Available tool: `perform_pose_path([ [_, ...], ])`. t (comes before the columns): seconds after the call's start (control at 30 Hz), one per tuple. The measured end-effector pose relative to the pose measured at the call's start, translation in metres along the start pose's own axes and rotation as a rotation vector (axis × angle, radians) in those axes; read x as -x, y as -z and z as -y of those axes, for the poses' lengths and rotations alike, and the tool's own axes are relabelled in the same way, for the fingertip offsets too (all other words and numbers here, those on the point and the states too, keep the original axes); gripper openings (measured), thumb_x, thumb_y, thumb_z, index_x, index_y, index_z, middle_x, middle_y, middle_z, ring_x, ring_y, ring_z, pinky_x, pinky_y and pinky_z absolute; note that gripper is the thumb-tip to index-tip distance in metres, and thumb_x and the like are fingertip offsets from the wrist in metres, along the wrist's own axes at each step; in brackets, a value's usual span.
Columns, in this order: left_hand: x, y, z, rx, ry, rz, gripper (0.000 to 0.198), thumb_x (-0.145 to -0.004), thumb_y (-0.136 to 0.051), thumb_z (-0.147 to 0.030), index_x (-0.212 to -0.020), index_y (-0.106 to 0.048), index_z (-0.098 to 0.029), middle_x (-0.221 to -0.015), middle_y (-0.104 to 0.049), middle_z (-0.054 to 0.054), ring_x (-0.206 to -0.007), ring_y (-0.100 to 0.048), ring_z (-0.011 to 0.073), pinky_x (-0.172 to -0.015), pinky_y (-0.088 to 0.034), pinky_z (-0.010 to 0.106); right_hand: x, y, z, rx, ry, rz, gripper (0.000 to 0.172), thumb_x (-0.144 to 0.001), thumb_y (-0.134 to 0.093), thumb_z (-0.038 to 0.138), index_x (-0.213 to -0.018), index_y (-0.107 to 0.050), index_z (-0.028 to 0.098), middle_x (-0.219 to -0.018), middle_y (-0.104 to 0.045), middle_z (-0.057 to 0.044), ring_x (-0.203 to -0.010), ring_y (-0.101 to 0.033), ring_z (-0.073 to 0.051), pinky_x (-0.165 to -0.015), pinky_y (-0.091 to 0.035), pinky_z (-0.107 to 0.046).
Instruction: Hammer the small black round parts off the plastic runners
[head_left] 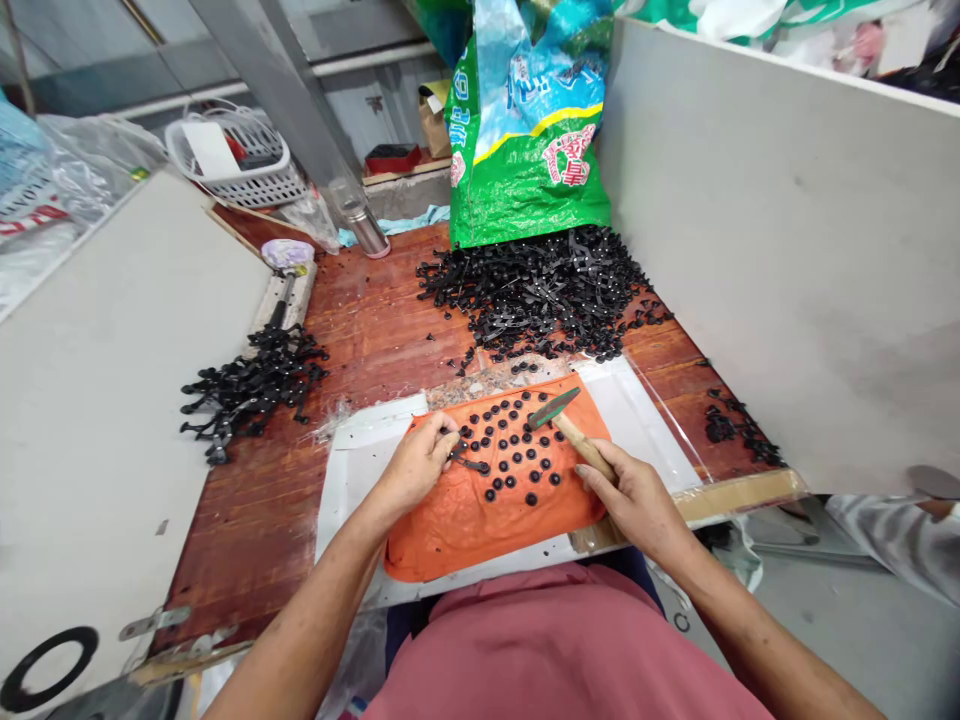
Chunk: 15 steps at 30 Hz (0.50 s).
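My left hand (415, 462) is closed in a pinch on a thin black strip (470, 463), holding it flat on the orange cloth (480, 515). My right hand (628, 492) grips the wooden handle of a small hammer (564, 418); its green-grey head hovers just above the cloth's far right part. Several small black round buttons (514, 445) lie scattered on the cloth between my hands.
A large heap of black parts (544, 292) lies in front of a green and blue sack (525, 120). A smaller black pile (251, 385) sits at the left. Grey boards (787, 230) wall both sides. A white basket (232, 155) and a steel flask (365, 228) stand at the back.
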<state>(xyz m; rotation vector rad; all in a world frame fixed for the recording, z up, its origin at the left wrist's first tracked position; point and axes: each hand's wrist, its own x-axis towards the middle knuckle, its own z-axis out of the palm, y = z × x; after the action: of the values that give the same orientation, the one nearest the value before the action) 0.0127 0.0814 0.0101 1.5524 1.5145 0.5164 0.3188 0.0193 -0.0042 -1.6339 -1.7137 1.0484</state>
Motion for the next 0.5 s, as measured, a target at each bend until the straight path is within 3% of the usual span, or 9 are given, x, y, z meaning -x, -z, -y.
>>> perform_pose_path([
  [0.13, 0.001, 0.003, 0.001, -0.014, -0.032, 0.025, 0.013, -0.090, -0.046, -0.036, -0.089, -0.049, -0.023, -0.055, -0.047, -0.008, -0.053, -0.044, 0.0140, -0.057, -0.034, 0.025, -0.005, 0.004, 0.017, 0.155, 0.056, 0.038, 0.037, -0.102, -0.045, 0.040, -0.130, -0.065, 0.024, -0.097, -0.076, -0.003, -0.082, -0.070, -0.022, -0.075, -0.051, -0.030],
  [0.3, 0.001, 0.005, -0.005, -0.035, -0.006, 0.028, 0.012, -0.088, -0.049, -0.034, -0.090, -0.051, -0.022, -0.056, -0.050, -0.007, -0.056, -0.047, 0.0151, -0.059, -0.035, 0.026, -0.019, 0.005, 0.044, 0.349, 0.184, 0.052, 0.044, -0.104, -0.044, 0.030, -0.146, -0.054, 0.030, -0.129, -0.072, -0.005, -0.103, -0.072, -0.024, -0.085, -0.055, -0.035],
  [0.5, -0.001, 0.005, -0.008, 0.025, 0.028, 0.022, 0.011, -0.087, -0.048, -0.031, -0.092, -0.051, -0.022, -0.056, -0.046, -0.008, -0.054, -0.043, 0.0137, -0.057, -0.033, 0.025, -0.033, -0.007, 0.073, 0.433, 0.333, 0.052, 0.050, -0.106, -0.038, 0.025, -0.155, -0.043, 0.029, -0.126, -0.071, -0.008, -0.105, -0.070, -0.022, -0.091, -0.054, -0.034],
])
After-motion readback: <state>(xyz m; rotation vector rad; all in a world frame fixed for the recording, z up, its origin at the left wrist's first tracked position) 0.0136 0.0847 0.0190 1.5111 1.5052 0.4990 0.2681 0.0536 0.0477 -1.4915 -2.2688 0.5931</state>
